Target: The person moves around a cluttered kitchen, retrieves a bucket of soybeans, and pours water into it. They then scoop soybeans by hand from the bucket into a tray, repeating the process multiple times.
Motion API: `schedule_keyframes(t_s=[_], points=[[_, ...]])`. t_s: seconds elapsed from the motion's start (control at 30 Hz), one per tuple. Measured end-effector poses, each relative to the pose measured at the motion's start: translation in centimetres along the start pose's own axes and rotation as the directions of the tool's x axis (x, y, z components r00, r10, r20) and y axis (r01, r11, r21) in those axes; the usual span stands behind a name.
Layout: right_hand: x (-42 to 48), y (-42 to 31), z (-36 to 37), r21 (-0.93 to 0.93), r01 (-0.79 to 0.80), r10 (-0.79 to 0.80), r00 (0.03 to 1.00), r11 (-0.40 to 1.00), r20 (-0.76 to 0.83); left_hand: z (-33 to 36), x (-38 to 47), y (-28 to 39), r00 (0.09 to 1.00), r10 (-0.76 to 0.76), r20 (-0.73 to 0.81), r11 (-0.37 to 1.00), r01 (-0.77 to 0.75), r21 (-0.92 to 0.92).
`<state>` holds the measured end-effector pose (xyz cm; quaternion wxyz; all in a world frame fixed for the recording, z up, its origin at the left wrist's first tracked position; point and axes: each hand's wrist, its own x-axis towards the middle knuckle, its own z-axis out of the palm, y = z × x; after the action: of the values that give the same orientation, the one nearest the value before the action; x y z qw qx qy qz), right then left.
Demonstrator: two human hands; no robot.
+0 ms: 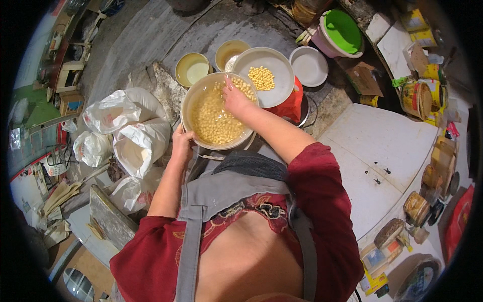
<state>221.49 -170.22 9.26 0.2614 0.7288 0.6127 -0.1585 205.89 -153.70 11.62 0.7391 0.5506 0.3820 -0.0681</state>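
Observation:
A large pale basin of soaking yellow beans in water is tilted before me. My left hand grips its lower left rim. My right hand is inside the basin at its upper right, fingers among the beans; whether it holds any cannot be told. Just beyond, to the right, stands a wide white basin with a small heap of yellow beans in it. Two yellowish pots, one with clear liquid and one behind, stand past the basin's far edge.
A white bowl and a red bag lie to the right, with a green basin farther off. Open white sacks stand at left. A white cabinet is at right, and cans and jars line a shelf beyond.

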Motion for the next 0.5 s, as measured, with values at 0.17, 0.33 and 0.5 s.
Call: schedule_keyframes(t_s=[0.17, 0.33, 0.5], points=[[-3.3, 3.0, -1.3, 0.001, -0.055, 0.054, 0.984, 0.998, -0.168, -0.1, 0.0, 0.5, 1.000, -0.027, 0.015, 0.998, 0.026, 0.056], [-4.5, 3.0, -1.0, 0.058, -0.140, 0.151, 0.945, 0.988, -0.291, 0.0, -0.1, 0.3, 1.000, -0.017, -0.009, 0.999, 0.017, 0.036], [-2.1, -1.7, -0.6, 0.342, -0.010, 0.154, 0.905, 0.940, -0.397, -0.4, 0.3, 0.1, 1.000, -0.013, 0.017, 1.000, 0.012, 0.020]])
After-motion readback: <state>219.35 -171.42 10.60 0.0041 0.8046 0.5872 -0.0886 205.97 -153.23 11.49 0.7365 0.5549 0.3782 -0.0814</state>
